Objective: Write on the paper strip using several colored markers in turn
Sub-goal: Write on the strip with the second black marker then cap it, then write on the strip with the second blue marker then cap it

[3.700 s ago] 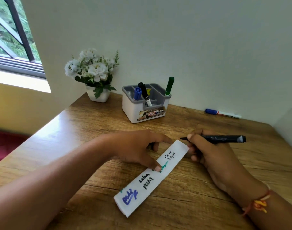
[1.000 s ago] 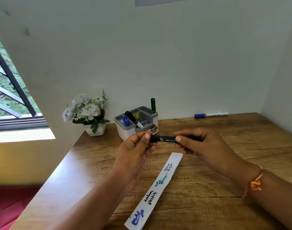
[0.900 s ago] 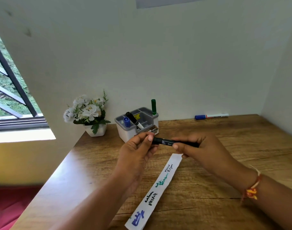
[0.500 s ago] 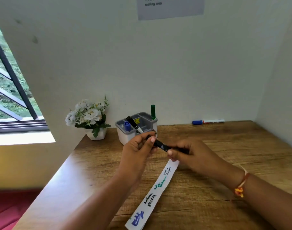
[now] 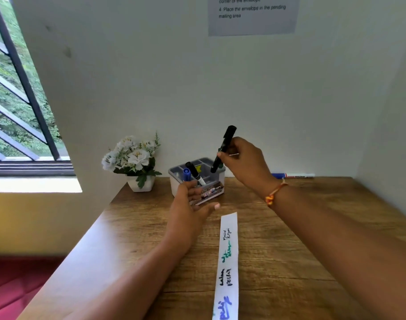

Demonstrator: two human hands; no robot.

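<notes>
A long white paper strip point(image 5: 229, 262) lies on the wooden desk point(image 5: 301, 239) with black, green and blue writing on it. My right hand point(image 5: 243, 162) holds a capped black marker point(image 5: 227, 139) nearly upright, its lower end over the back right slot of the grey-and-white marker holder point(image 5: 174, 184). Green shows just behind that marker, in the same slot. A blue marker point(image 5: 186, 174) and another black marker point(image 5: 194, 173) stand in the holder's left side. My left hand point(image 5: 189, 209) hovers in front of the holder with fingers apart, holding nothing.
A blue-capped white marker point(image 5: 293, 175) lies against the back wall. A white pot of white flowers point(image 5: 134, 158) stands left of the holder. A printed notice point(image 5: 252, 15) hangs on the wall. The desk's left edge drops off beside a window point(image 5: 15, 100).
Both hands were holding the black marker level above the strip. Now my left hand has let go and sunk in front of the holder, and my right hand has carried the marker upright over it.
</notes>
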